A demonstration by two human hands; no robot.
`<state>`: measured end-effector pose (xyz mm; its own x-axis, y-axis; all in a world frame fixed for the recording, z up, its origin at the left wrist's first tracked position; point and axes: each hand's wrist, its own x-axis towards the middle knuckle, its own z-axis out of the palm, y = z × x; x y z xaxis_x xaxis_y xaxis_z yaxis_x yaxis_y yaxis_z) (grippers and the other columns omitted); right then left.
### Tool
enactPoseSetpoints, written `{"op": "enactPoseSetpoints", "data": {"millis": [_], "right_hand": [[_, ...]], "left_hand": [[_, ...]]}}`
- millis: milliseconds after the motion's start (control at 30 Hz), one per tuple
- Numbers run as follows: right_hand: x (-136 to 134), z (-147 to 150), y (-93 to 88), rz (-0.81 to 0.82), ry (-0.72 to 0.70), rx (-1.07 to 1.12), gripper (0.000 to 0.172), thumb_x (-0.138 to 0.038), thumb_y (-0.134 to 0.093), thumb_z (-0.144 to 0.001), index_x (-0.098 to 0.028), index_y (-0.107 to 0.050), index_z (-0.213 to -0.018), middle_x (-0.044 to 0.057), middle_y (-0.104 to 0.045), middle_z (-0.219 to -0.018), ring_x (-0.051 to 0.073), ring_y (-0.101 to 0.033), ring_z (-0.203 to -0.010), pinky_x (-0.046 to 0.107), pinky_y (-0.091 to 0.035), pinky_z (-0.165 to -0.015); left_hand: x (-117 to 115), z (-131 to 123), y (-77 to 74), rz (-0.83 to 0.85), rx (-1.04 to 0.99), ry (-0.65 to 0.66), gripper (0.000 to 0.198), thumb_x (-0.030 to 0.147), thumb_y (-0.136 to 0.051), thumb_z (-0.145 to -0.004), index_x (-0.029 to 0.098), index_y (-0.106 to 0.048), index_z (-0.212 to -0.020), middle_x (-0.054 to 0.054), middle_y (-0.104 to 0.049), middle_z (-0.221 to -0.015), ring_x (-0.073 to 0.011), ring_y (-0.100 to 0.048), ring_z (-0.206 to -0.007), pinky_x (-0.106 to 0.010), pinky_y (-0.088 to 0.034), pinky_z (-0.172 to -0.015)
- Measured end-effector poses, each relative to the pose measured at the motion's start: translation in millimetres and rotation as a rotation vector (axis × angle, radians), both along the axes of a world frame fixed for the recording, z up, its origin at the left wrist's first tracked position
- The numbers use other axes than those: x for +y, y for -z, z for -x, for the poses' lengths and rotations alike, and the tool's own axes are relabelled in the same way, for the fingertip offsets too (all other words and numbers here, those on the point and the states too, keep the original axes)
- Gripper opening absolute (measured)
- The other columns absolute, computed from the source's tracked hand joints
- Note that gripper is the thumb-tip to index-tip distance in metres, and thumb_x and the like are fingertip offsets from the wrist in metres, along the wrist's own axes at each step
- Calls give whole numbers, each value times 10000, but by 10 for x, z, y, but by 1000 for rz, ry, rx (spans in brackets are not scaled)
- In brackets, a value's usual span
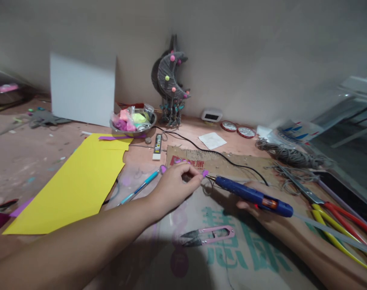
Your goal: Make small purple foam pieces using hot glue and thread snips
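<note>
In my right hand point(251, 201) is a blue glue gun point(244, 193) with a clear glue stick point(328, 229) trailing from its back. Its metal tip points left and meets, or nearly meets, a small purple paper piece point(205, 173). My left hand point(179, 179) pinches that piece between thumb and fingertips. Under both hands lies a printed cardboard sheet point(201, 209). Other small purple bits point(163, 169) show just beyond my left hand. Pink thread snips point(207, 235) rest on the cardboard nearer to me.
Yellow paper point(71, 181) and a blue pen point(139, 188) lie left. Scissors point(314, 197), grey yarn point(292, 154) and a phone point(343, 193) are right. Behind stand a bowl point(147, 127) of clay packets and a grey moon ornament point(168, 76). A black cord point(213, 152) crosses the cardboard.
</note>
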<state>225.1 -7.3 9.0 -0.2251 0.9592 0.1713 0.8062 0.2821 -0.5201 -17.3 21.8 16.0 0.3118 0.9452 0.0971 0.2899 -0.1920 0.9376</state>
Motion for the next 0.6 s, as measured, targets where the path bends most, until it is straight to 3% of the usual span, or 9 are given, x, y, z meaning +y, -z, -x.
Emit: {"op": "enactPoseSetpoints", "data": {"millis": [233, 400, 467, 600], "right_hand": [[-87, 108, -168, 49, 132, 54, 287, -531, -589, -699, -247, -628, -703, 39, -632, -611, 229, -582, -531, 344, -458, -462], [-74, -13, -329, 33, 190, 179, 347, -502, -439, -817, -243, -609, -660, 33, -637, -659, 213, -600, -643, 326, -469, -563], [-40, -55, -426, -4, 163, 240, 331, -486, -427, -842, -247, -621, -721, 27, -647, -712, 206, -602, -708, 316, -469, -614], [193, -120, -610, -80, 241, 192, 288, -492, -478, -827, -271, -663, -812, 25, -686, -863, 247, -615, -864, 344, -476, -694]], "left_hand": [[4, 2, -9, 41, -41, -17, 123, 229, -518, -786, 166, -588, -708, -6, -635, -743, -140, -580, -744, -247, -443, -718], [11, -10, 16, 29, -58, -26, 123, 235, -516, -785, 165, -582, -709, -10, -640, -758, -144, -584, -750, -251, -443, -720], [10, -15, 26, 22, -51, -26, 118, 231, -520, -779, 163, -585, -709, -11, -636, -751, -143, -584, -744, -246, -440, -710], [2, -23, 28, 16, -52, -13, 112, 229, -522, -775, 161, -589, -716, -10, -635, -744, -143, -585, -739, -242, -438, -700]]}}
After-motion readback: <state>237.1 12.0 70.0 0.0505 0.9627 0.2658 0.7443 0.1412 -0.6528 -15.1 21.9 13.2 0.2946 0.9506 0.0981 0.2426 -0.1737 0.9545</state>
